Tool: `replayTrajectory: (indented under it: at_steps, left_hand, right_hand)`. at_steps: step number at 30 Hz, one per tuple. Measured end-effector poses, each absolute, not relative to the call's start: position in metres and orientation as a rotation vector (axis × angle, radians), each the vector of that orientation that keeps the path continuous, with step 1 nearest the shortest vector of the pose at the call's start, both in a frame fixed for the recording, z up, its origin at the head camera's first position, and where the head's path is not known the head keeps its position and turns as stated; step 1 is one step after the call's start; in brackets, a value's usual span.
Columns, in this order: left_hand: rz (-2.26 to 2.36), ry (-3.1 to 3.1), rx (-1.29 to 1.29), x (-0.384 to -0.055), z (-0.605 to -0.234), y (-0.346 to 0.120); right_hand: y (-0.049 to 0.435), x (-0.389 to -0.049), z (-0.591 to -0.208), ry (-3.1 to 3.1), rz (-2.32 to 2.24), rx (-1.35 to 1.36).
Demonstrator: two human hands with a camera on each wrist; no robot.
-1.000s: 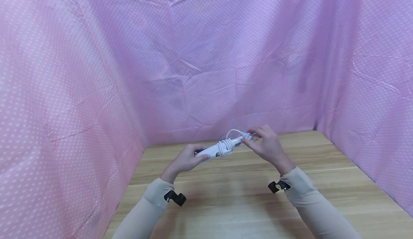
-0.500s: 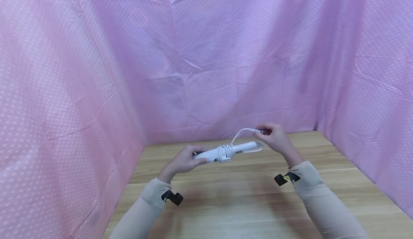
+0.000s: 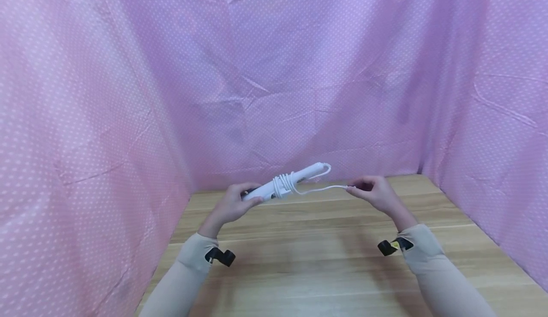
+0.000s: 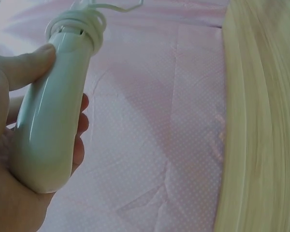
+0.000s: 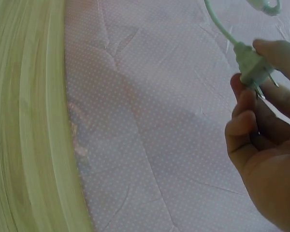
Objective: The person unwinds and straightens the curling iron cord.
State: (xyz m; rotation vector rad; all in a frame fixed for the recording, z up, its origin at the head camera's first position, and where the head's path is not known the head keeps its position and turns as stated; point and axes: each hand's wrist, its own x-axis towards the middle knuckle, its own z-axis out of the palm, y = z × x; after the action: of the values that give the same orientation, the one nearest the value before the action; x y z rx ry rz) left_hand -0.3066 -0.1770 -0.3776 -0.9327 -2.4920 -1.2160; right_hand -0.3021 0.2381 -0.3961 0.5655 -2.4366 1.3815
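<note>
A pale, wood-grained bench with straw and light-brown streaks spreads below, a soft sheen near its middle. Along its far edge hangs a pink-lilac cloth backdrop printed with small white dots, crossed by creases and a broad diagonal shadow. A matching pink dotted cloth side panel rises along the bench's left edge, its surface lightly wrinkled. Another dotted pink-lilac cloth panel stands along the right edge, creased midway up; dark vertical folds run down to the far right corner.
</note>
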Motion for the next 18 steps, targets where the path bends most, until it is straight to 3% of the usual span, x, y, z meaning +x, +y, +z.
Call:
replayTrajectory:
  at_steps: [8, 18]
  left_hand:
    - [-1.193, -2.451, -0.715, -0.314, -0.380, -0.180]
    - [-1.146, -2.497, -0.658, -0.319, -0.395, -0.181]
  right_hand:
    - [0.243, -0.286, -0.395, -2.323, 1.424, 0.818]
    - [0.240, -0.278, -0.373, -1.895, 1.771, 0.678]
